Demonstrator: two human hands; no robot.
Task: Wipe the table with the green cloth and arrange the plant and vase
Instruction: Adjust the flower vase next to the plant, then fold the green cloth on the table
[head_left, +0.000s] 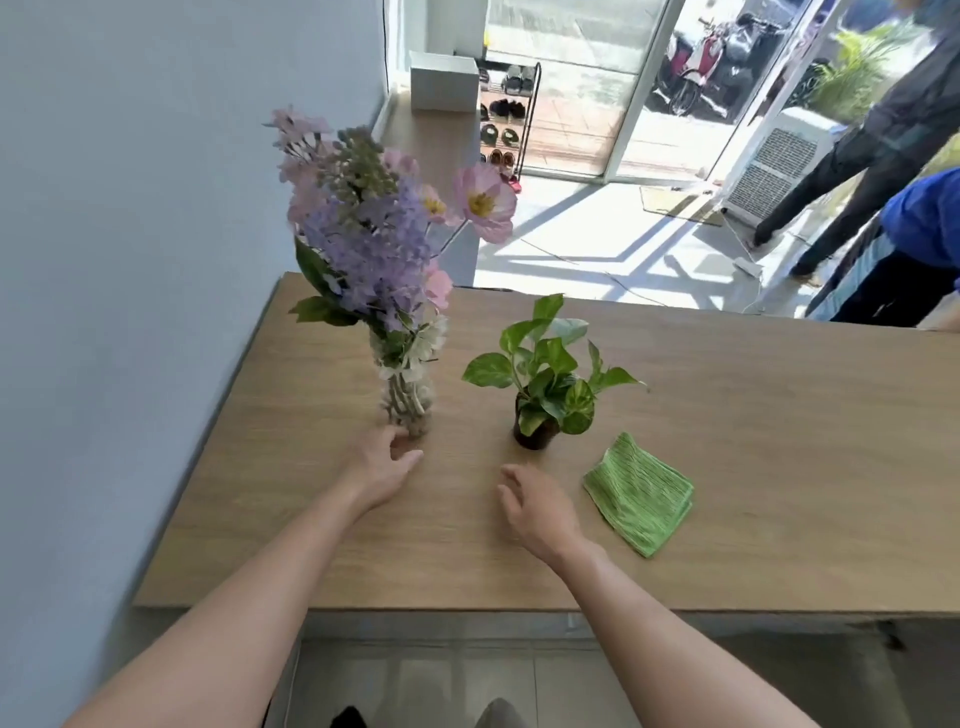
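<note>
Left hand (382, 460) open at vase (408, 408) base; right hand (535, 506) open, empty near plant (545, 384)

Hard daylight floods in through the glass doors (649, 88), blowing out the floor (597, 244) beyond and casting long frame shadows there. The table (753, 415) is evenly, softly lit. Wide-angle bending warps the edges, and the flowers (363, 218) look slightly blurred.
</note>
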